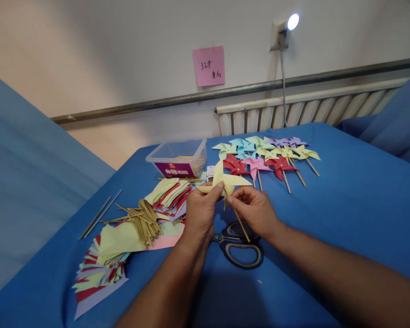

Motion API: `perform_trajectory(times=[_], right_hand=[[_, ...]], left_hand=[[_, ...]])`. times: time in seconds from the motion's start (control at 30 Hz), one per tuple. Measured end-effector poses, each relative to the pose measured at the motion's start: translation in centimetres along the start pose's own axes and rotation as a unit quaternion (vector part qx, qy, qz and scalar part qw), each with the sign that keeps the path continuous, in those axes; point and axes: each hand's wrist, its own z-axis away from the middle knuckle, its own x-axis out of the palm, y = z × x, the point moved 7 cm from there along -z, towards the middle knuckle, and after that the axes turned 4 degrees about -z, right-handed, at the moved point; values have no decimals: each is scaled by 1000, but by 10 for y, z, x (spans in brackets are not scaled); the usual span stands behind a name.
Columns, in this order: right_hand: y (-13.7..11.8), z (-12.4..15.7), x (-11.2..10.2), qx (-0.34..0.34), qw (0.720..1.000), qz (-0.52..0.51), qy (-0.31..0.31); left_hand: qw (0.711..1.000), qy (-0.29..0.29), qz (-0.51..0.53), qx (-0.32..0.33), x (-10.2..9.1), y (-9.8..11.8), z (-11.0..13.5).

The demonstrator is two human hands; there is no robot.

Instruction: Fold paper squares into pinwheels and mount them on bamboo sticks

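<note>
A pale yellow paper pinwheel (pixel 237 180) is held up in front of me, its thin wooden stick (pixel 239 222) slanting down to the right. My left hand (pixel 203 205) pinches the pinwheel near its centre, thumb pressed at the top of the stick. With thumb and fingertips, my right hand (pixel 254 207) grips the stick just below the paper. Beneath both hands lie dark-handled scissors (pixel 242 259) on the blue cloth, their blades hidden behind my left hand and wrist. Finished-looking pinwheels (pixel 256 165) in several colours rest farther back to the right.
Left of my hands lie a bundle of sticks (pixel 145 223), fanned coloured paper (pixel 100 269) and stacked paper pieces (pixel 171 196). Two thin rods (pixel 100 214) are at the far left. A clear plastic box (pixel 177 157) stands at the back, near the wall and radiator (pixel 294 111).
</note>
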Motion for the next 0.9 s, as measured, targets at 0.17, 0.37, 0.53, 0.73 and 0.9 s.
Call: perform_trajectory(times=[0.17, 0.37, 0.53, 0.73, 0.9], right_hand=[[1, -3, -2, -4, 1000, -15, 11], [5, -2, 1, 6, 1000, -21, 4], [5, -2, 0, 2, 1000, -14, 9], [-3, -2, -8, -29, 998, 33, 39], [-3, -3, -11, -32, 997, 43, 49]], left_hand=[[1000, -8, 13, 24, 5, 7, 3], [999, 5, -18, 32, 2, 7, 3], [1000, 12, -14, 21, 3, 6, 4], [1000, -2, 19, 19, 7, 8, 7], [999, -29, 30, 12, 10, 8, 10]])
